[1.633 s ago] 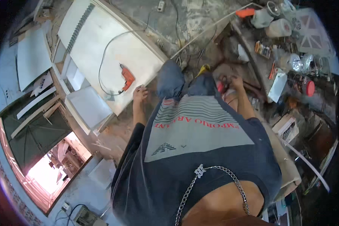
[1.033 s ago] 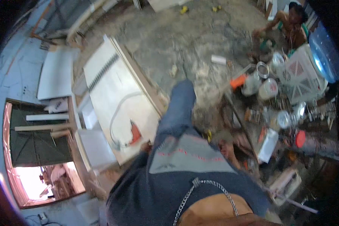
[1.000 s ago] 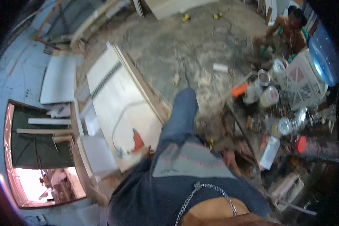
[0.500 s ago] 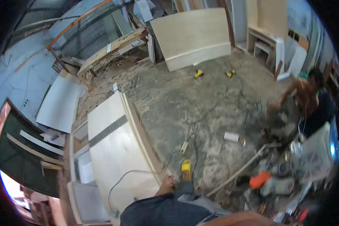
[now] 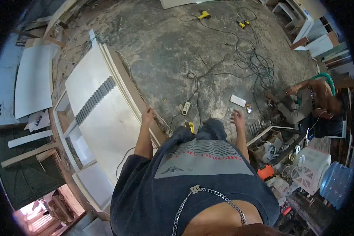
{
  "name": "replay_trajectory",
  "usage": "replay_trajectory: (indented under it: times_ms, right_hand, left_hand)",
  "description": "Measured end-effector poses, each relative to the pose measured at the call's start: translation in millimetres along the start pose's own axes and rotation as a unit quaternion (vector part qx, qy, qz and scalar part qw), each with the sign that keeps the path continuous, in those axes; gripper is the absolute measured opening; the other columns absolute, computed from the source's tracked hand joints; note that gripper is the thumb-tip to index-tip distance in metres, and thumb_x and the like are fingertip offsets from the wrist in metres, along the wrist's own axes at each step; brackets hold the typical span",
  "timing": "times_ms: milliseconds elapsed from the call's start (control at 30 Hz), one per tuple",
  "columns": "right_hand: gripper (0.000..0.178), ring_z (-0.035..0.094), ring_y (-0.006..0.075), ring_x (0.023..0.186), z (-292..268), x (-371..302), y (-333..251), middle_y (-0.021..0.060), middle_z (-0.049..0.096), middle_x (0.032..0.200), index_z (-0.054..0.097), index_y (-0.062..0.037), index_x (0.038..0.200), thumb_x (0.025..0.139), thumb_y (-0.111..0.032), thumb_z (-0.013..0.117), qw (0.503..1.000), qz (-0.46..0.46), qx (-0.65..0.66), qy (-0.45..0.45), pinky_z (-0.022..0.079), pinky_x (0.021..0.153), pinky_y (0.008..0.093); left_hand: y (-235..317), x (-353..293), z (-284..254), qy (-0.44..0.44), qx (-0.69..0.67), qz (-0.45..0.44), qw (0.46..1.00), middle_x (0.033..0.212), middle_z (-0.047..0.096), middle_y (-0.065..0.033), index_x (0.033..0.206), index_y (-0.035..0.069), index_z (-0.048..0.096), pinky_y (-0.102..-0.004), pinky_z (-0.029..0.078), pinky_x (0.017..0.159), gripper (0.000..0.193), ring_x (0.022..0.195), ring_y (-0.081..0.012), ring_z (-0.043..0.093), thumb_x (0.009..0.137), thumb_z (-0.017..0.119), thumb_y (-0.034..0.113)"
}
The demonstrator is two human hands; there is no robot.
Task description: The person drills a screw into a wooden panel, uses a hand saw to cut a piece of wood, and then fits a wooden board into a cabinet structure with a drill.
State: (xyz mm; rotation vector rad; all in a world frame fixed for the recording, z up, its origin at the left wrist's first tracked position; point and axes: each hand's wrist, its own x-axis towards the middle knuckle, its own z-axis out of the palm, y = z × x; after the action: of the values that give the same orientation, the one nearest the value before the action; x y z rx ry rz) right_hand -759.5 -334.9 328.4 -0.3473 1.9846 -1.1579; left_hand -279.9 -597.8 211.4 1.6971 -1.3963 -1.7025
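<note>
My left hand [image 5: 148, 116] is at the right edge of a stack of pale panels [image 5: 118, 126], its fingers bent together. A thin pale cord or strip runs past those fingers; whether they grip it or the panel edge is too small to tell. On the top panel lies a grey ridged strip [image 5: 95, 100], set crosswise. My right hand [image 5: 237, 118] hangs in the air over the floor with its fingers apart, holding nothing. Beyond it lies a small white box [image 5: 238, 100]. Between my hands, a white power strip [image 5: 186, 108] rests on the floor.
Dark cables [image 5: 259, 67] lie tangled ahead, near two yellow power tools [image 5: 203, 15]. A seated person [image 5: 322, 94] is at the right. Clutter, an orange object [image 5: 266, 172] and a white crate [image 5: 312, 167] crowd the near right. An open white cabinet frame [image 5: 80, 147] stands left of the panels.
My view has tilted down, bringing my torso and right hand into sight. My left hand is now farther up along the panel edge. The seated person's arm has shifted.
</note>
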Motion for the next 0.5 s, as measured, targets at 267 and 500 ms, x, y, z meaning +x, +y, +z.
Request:
replay_trajectory:
  times_ms: [267, 500]
  right_hand:
    - [0.028, 0.059, 0.0201, 0.079, 53.8, 25.4, -8.4, 0.0100, 0.060, 0.093, 0.053, -0.0086, 0.111, 0.089, -0.023, 0.045, 0.973, 0.180, -0.081, -0.123, 0.049, 0.067, 0.0326]
    - [0.033, 0.056, 0.0195, 0.090, 11.6, 155.2, 116.7, 0.0113, 0.057, 0.100, 0.051, -0.0050, 0.112, 0.089, -0.028, 0.044, 0.965, 0.145, -0.168, -0.142, 0.045, 0.077, 0.0359]
  left_hand:
    - [62.6, -40.5, 6.5, 0.071, -0.125, -0.120, 0.982, 0.072, 0.056, -0.0072, 0.108, 0.001, 0.049, -0.0294, 0.046, 0.050, 0.046, 0.059, -0.0151, 0.054, 0.079, 0.063, 0.034]
    - [58.7, 15.3, 33.2, 0.012, 0.241, -0.002, 0.971, 0.102, 0.053, -0.0161, 0.122, 0.000, 0.042, -0.0362, 0.043, 0.069, 0.056, 0.088, -0.0246, 0.053, 0.084, 0.054, 0.040]
